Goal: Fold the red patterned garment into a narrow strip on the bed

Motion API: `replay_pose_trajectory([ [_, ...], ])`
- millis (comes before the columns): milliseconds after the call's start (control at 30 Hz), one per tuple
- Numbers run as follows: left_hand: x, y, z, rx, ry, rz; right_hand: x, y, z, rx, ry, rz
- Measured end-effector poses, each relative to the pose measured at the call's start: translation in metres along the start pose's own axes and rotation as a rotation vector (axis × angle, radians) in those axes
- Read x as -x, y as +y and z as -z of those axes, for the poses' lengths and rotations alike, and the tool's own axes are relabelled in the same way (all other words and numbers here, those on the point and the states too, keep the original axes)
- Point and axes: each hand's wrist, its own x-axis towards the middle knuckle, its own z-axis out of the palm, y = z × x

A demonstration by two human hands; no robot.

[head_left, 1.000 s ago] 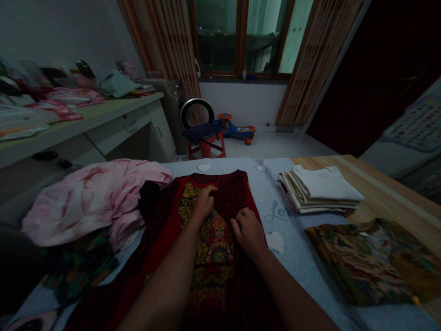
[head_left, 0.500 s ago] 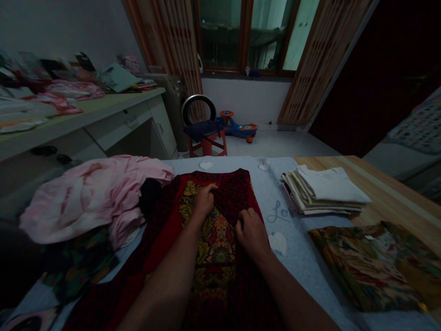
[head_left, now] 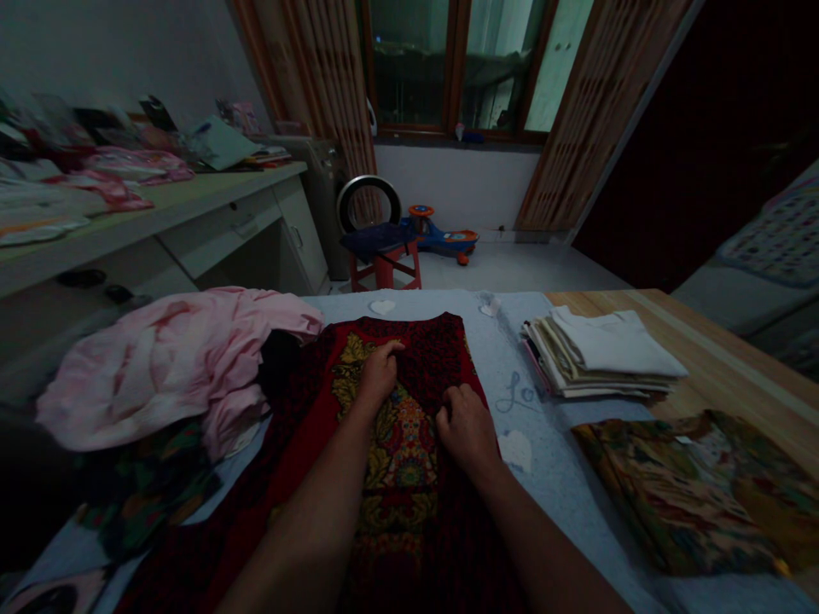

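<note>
A dark red garment (head_left: 415, 452) with black patterning and a gold floral panel lies spread over the light blue bed cover (head_left: 543, 477), its near end running out of view at the bottom. My left hand (head_left: 382, 371) rests on its upper middle, fingers bent down and pressed together on the cloth. Lower and to the right, by the garment's right edge, my right hand (head_left: 467, 426) has its fingers curled onto the fabric with the thumb tucked near them. The fingertips of both hands are partly hidden, so how much cloth they pinch is unclear.
On the left lies a heap of pink clothing (head_left: 185, 367) over a dark green patterned cloth (head_left: 147, 486). At right sit a stack of folded clothes (head_left: 607, 354) and a folded brown-green patterned shirt (head_left: 704, 495). Beyond stand a red stool (head_left: 387, 269) and a blue ride-on toy (head_left: 441, 239).
</note>
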Motion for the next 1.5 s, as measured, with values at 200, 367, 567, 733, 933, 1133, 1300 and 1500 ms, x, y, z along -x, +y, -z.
replay_pose_trajectory([
  [200,-0.001,0.000,0.000,-0.012,0.010,-0.020,-0.001,0.002,0.001,-0.018,0.001,0.007],
  [367,-0.001,0.000,0.000,-0.004,0.011,-0.031,0.000,-0.001,0.003,0.010,-0.018,0.000],
  [567,-0.001,-0.001,0.000,-0.001,0.015,-0.025,-0.002,0.000,0.004,-0.064,-0.008,-0.022],
  [733,-0.001,0.002,0.002,0.000,0.024,-0.023,-0.002,0.005,0.001,-0.183,0.057,0.009],
  [933,-0.002,0.005,0.003,-0.002,0.040,0.001,-0.002,0.009,-0.002,-0.256,0.093,0.022],
  [1133,-0.004,0.004,0.003,0.018,0.034,0.010,-0.001,0.013,-0.004,-0.270,0.075,0.058],
  [1300,-0.006,0.004,0.003,0.108,0.022,0.026,0.000,0.013,-0.004,-0.229,0.066,0.061],
  [1500,-0.006,0.003,0.002,0.264,-0.012,0.082,0.003,0.004,0.005,-0.097,0.030,0.087],
])
